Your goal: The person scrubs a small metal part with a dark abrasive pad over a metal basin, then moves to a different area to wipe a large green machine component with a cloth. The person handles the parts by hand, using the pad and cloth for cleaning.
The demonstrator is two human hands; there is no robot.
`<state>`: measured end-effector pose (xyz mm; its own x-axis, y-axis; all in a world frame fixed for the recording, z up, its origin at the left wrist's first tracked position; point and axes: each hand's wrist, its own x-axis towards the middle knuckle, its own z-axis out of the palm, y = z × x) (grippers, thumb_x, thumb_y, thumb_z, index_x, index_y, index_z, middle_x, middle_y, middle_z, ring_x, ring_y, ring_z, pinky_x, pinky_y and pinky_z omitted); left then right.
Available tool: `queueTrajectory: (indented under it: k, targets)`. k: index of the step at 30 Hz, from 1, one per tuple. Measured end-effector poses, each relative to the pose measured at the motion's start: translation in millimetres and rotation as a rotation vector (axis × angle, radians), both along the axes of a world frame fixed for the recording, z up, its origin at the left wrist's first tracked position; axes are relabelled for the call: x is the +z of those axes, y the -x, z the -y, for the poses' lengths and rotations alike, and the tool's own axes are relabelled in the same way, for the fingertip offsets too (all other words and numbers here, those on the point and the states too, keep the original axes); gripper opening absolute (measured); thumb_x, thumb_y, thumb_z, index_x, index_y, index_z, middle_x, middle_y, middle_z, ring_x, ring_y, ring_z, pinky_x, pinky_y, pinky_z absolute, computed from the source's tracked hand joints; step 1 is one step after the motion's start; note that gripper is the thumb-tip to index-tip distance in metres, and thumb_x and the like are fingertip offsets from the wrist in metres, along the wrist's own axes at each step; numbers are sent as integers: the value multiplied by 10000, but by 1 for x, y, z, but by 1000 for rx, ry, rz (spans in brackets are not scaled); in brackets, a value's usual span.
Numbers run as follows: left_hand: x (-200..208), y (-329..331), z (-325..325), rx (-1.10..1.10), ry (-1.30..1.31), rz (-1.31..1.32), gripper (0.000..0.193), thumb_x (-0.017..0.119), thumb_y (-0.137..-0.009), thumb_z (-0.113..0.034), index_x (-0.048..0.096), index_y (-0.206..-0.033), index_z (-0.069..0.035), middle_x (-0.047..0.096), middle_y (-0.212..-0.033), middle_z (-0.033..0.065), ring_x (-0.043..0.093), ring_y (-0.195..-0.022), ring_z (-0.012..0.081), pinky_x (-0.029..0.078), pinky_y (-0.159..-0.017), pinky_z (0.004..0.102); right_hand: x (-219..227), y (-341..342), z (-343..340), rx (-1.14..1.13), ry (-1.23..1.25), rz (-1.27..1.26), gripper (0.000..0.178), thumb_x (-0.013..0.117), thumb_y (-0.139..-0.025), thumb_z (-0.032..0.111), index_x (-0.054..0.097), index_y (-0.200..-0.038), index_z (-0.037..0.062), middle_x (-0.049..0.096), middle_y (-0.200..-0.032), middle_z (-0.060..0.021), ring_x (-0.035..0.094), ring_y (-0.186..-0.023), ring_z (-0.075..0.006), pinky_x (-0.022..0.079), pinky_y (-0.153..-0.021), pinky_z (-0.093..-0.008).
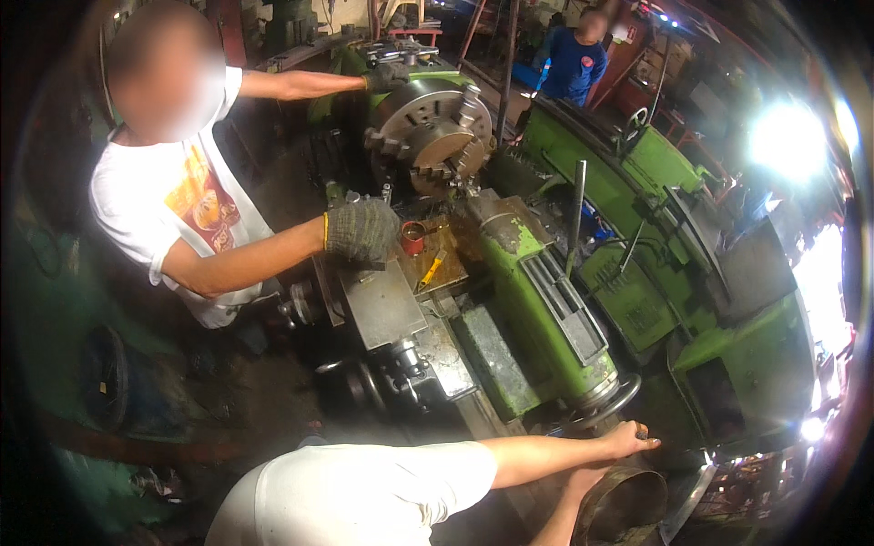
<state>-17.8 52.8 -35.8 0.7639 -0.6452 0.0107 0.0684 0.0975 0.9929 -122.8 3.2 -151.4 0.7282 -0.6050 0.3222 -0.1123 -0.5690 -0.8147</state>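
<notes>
My left hand [626, 439], on a bare arm out of a white sleeve, is closed at the lower right. A small dark piece shows between its fingers; I cannot make out what it is. Just beyond it is the metal handwheel [623, 400] at the end of the lathe's green tailstock [546, 318]. My right hand [588, 477] lies beneath the left forearm, its fingers hidden. Close below both hands stands a wide, round metal cylinder [628, 502], dull brown.
A co-worker [200, 200] in a white shirt and grey gloves stands at the lathe, one hand near the large chuck [442, 136]. A red tin [412, 238] and yellow tool [432, 270] lie on the carriage. Another person [574, 68] in blue stands behind a second green machine [651, 155].
</notes>
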Motion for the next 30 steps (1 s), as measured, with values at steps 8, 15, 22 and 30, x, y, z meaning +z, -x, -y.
queueTrajectory:
  k: [8,15,22,30]
  targets:
    - [18,11,8,-9,-173,90,765,712,-810,-660,701,-1144,27,716,-1061,259,688,-1061,378,529,-924,444,-17,10,20,-60,533,-199,494,663,-934,324,526,-1318,45,610,-1265,-149,608,-1131,-291,481,-929,-448]
    - [-3,1,15,71,-144,30,774,717,-823,-641,681,-1186,42,718,-1087,260,688,-1076,381,531,-933,433,19,3,-2,-18,-141,-109,532,673,-936,274,467,-1346,4,574,-1281,-176,578,-1188,-317,453,-979,-445]
    - [-19,2,31,131,4,-16,653,737,-864,-568,673,-1036,59,550,-594,39,538,-539,131,425,-515,330,-1,-5,9,21,-87,11,564,710,-907,221,441,-1343,-14,548,-1262,-183,569,-1144,-310,442,-995,-431]
    - [2,10,33,67,86,75,488,761,-875,-468,656,-881,8,549,-646,36,515,-630,122,432,-573,347,-48,-12,50,131,-219,206,661,705,-911,239,393,-1448,14,533,-1348,-142,529,-1241,-254,412,-1067,-386]
